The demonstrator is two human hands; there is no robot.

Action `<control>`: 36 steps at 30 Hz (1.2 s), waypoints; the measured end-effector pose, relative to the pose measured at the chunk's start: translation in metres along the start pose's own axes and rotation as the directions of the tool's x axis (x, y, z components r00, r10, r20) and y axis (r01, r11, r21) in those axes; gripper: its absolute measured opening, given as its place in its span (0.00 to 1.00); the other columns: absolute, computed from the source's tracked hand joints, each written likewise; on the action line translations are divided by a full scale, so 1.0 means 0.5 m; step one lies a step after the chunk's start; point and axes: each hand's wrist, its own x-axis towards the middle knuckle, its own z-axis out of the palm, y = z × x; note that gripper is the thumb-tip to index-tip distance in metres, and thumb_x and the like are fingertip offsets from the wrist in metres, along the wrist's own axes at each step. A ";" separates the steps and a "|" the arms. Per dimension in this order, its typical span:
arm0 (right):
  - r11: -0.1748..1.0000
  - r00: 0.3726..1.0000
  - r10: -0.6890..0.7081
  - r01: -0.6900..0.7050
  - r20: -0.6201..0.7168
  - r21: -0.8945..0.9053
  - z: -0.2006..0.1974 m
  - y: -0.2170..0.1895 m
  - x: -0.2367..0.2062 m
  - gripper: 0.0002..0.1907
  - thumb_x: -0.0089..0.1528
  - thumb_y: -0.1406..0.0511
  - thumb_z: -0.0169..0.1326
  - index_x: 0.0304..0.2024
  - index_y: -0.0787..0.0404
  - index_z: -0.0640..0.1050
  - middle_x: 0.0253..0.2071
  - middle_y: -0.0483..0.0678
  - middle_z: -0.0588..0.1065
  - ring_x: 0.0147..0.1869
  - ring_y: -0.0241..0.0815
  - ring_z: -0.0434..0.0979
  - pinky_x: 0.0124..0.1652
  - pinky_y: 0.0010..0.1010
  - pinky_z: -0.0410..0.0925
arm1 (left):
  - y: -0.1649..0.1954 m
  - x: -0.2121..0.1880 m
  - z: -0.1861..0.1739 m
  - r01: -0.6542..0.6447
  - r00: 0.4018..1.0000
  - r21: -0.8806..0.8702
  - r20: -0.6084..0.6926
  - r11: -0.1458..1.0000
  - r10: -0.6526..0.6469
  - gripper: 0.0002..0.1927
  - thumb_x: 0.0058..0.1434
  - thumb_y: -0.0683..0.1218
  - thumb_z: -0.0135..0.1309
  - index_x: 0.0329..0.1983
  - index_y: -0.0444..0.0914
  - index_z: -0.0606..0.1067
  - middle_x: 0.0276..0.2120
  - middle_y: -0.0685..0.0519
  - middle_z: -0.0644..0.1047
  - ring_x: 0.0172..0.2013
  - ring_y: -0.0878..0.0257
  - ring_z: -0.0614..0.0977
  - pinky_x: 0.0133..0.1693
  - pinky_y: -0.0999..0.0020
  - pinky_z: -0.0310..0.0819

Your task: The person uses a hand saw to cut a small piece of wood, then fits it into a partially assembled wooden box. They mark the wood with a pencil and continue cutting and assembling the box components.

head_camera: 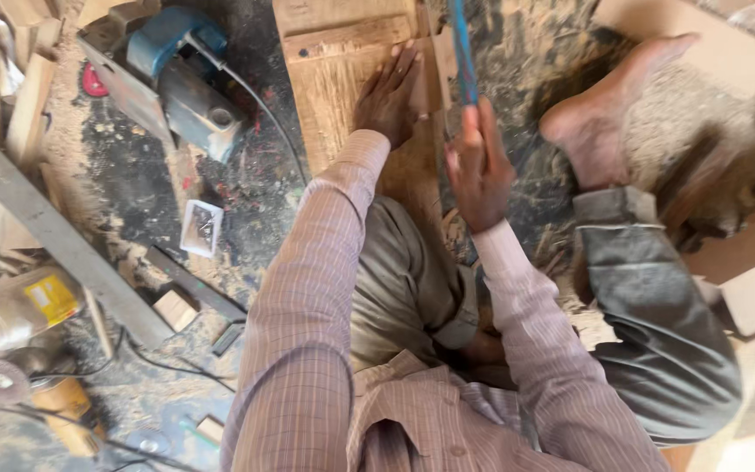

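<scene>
A: Right hand: fingers closed round a thin blue-handled tool; the tool runs up and out of the top edge, its working end cut off.

B: Left hand?

A: Flat, fingers spread, palm pressed on a wooden board lying on the floor. It grips nothing. Board is pale brown, rough-grained, dusty; the tool stands at its right edge.

B: Containers?

A: Small white open box on the floor left of the board; contents dark, not identifiable.

B: Surroundings?

A: Bare foot right of the tool, on sawdust. Blue power tool near the floor's top-left corner, cord trailing. Whether the blue-handled tool is a saw or file: cannot tell.
</scene>
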 end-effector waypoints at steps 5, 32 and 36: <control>0.986 0.992 0.128 -0.129 -0.018 -0.103 -0.056 -0.085 -0.196 0.26 0.77 0.61 0.41 0.74 0.69 0.62 0.48 0.52 0.82 0.43 0.32 0.82 0.36 0.19 0.74 | -0.018 -0.009 0.031 -0.025 0.999 -0.011 -0.040 1.000 0.024 0.50 0.64 0.55 0.62 0.80 0.47 0.45 0.79 0.60 0.41 0.78 0.63 0.42 0.76 0.60 0.37; 0.999 0.994 -0.050 0.048 0.097 0.014 0.006 0.011 0.020 0.27 0.78 0.61 0.39 0.77 0.67 0.60 0.36 0.46 0.77 0.28 0.29 0.68 0.29 0.21 0.64 | -0.005 -0.002 0.019 0.004 0.999 0.085 0.034 0.996 -0.007 0.50 0.64 0.55 0.60 0.80 0.46 0.42 0.79 0.58 0.39 0.77 0.62 0.40 0.76 0.61 0.33; 1.000 0.999 -0.002 0.001 0.048 0.020 -0.022 -0.016 -0.064 0.27 0.79 0.61 0.41 0.77 0.68 0.60 0.41 0.50 0.79 0.33 0.31 0.72 0.35 0.23 0.69 | 0.004 0.001 0.006 -0.018 0.999 0.043 -0.047 0.999 0.020 0.48 0.65 0.55 0.59 0.80 0.45 0.43 0.78 0.58 0.39 0.77 0.63 0.41 0.76 0.60 0.34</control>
